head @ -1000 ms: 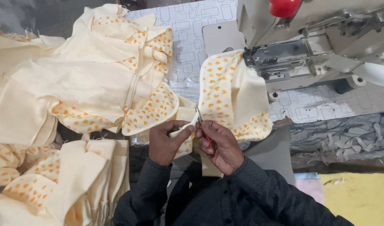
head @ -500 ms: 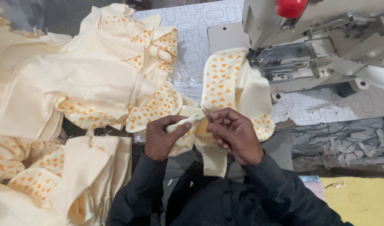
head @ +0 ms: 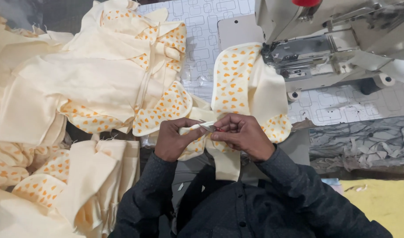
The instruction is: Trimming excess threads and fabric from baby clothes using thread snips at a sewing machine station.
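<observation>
Both grips closed: left hand (head: 173, 141) pinches the cream garment (head: 246, 88) at the tabletop's near edge; right hand (head: 243, 136) holds a thread snip (head: 208, 128). Risk: blades nicking fabric if it slackens.

No packages, labels, signs or screens at the sewing table.

From where I watch through the head camera, I can find no box, bag, tag, placard or display anywhere on the tabletop or along its edges; nothing of that kind shows at any corner of the view either.
</observation>
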